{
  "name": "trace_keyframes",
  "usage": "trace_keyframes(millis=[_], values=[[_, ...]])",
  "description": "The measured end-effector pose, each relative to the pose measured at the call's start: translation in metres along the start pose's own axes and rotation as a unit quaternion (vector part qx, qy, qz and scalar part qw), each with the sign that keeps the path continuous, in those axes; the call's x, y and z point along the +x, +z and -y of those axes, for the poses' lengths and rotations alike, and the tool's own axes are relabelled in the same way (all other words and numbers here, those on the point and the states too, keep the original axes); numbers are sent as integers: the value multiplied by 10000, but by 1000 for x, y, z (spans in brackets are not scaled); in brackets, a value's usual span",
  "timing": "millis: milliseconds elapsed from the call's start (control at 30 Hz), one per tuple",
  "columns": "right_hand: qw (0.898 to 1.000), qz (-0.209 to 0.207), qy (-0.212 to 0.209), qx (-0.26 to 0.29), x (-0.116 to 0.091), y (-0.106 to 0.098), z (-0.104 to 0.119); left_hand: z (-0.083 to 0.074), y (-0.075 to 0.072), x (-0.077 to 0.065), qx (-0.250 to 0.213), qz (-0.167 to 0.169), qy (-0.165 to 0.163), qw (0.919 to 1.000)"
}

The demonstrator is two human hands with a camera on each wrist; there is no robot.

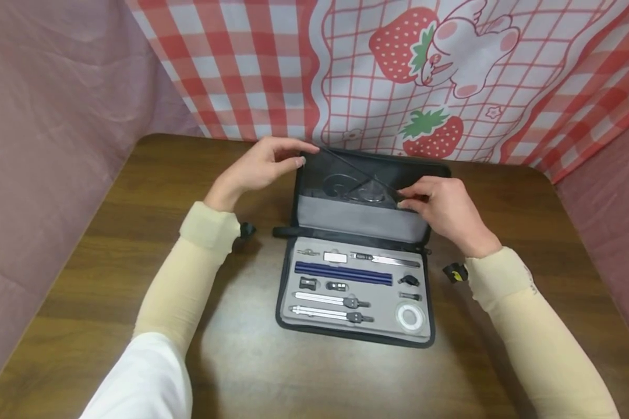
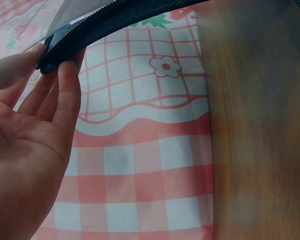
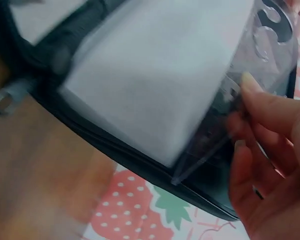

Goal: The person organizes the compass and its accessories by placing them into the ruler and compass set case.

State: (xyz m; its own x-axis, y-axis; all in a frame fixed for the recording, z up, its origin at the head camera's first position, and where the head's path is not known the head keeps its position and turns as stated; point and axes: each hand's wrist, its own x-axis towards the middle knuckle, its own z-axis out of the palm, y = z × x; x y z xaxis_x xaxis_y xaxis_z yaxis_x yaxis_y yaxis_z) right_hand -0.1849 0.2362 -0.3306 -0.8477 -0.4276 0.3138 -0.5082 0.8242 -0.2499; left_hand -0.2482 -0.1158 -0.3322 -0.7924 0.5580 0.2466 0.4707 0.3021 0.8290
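An unzipped black drawing-instrument case [image 1: 353, 337] lies on the table with its lid [image 1: 440, 169] raised at the back. My left hand [image 1: 259, 166] holds the lid's left top corner; in the left wrist view, thumb and fingers pinch its zipper edge [image 2: 90, 30]. With thumb and fingertips, my right hand [image 1: 442, 206] pinches a clear plastic set square [image 3: 202, 162] at the lid's grey pocket [image 1: 361, 218]. Another clear sheet with curved cut-outs [image 3: 270, 42] stands beside it. How deep these pieces sit in the pocket is hard to tell.
The grey tray holds two compasses [image 1: 322, 314], blue rods [image 1: 343, 272], a craft knife [image 1: 385, 260], a white eraser [image 1: 335, 256], a sharpener [image 1: 308, 283] and a white ring [image 1: 410, 318]. A strawberry-patterned cloth [image 1: 272, 70] hangs behind the wooden table [image 1: 241, 361].
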Motion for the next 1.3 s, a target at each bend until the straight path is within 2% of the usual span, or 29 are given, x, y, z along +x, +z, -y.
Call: trace_keyframes(millis=[167,300,367,467,567,633,733,867,933,1000,1167,1300], values=[[9981,510,324,106,8,-6,-2,-1,1,-1,-49,35,-71,10000],[9974,583,418,122,10,-1,-3,-11,1,-4,-130,70,-71,9999],[9985,436,333,78,9,4,-4,-19,1,-6,-167,29,-88,9998],[10000,-46,60,63,6,11,-5,-31,3,-8,-85,-131,-154,9998],[9985,-486,-182,148,4,17,-4,-37,4,-8,34,-355,-169,9992],[9978,-603,-178,205,4,19,-4,-38,5,-9,67,-468,-134,9988],[9978,-579,-1,310,3,18,-5,-33,5,-7,18,-540,-111,9985],[9964,-772,198,301,-2,3,-15,-16,5,-2,-35,-539,-82,9985],[9961,-829,179,256,-6,-6,-22,-9,4,1,-13,-515,-34,9987],[9973,-701,119,187,-10,-12,-26,-5,4,3,47,-481,26,9988],[9998,-189,-84,68,-18,-8,-28,-8,4,4,418,-286,298,9983],[9997,-144,-119,127,-22,3,-28,-13,5,3,375,-198,557,9975]])
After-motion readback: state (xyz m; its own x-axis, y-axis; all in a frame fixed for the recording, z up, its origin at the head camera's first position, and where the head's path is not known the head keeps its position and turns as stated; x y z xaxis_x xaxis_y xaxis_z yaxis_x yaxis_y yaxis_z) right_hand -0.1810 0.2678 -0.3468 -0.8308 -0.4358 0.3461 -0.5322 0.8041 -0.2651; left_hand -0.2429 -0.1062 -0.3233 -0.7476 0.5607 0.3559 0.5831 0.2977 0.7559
